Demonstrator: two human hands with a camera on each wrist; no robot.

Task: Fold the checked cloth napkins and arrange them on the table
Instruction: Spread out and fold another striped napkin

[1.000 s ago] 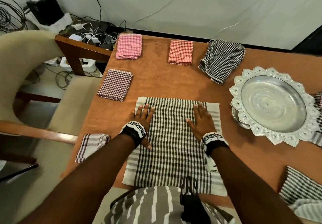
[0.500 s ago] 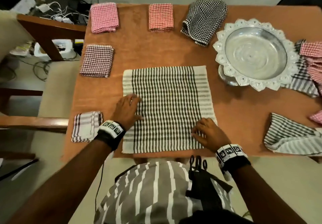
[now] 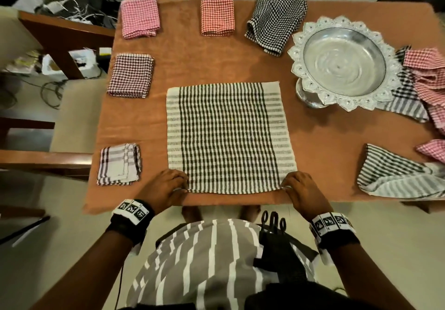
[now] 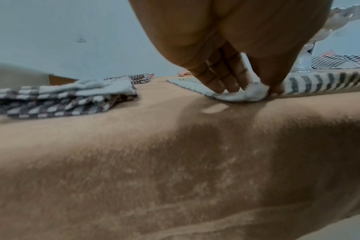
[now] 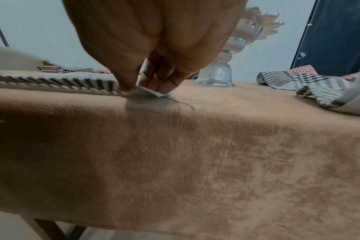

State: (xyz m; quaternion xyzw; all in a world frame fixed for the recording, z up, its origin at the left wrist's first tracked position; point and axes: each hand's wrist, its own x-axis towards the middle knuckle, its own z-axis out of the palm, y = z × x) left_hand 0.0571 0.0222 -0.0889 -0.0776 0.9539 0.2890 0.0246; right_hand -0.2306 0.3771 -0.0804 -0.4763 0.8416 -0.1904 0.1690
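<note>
A black-and-white checked napkin (image 3: 228, 138) lies spread flat in the middle of the brown table (image 3: 325, 146). My left hand (image 3: 178, 184) pinches its near left corner (image 4: 247, 94) between thumb and fingers. At the near right corner (image 5: 152, 92) my right hand (image 3: 289, 184) pinches the cloth the same way. Both corners are barely raised off the table. Folded napkins lie around it: pink (image 3: 139, 17), orange-red (image 3: 217, 17), dark maroon (image 3: 131, 75) and a pale striped one (image 3: 119, 164).
A loosely folded black checked napkin (image 3: 277, 23) lies at the back. A silver pedestal tray (image 3: 344, 61) stands at the right, with a heap of unfolded napkins (image 3: 423, 85) beyond it and a crumpled striped one (image 3: 397, 174) at the near right. A wooden chair (image 3: 48, 107) stands left.
Both hands slid from the middle of the spread napkin back to its near edge and took hold of the two near corners. The head view tilted down over the table.
</note>
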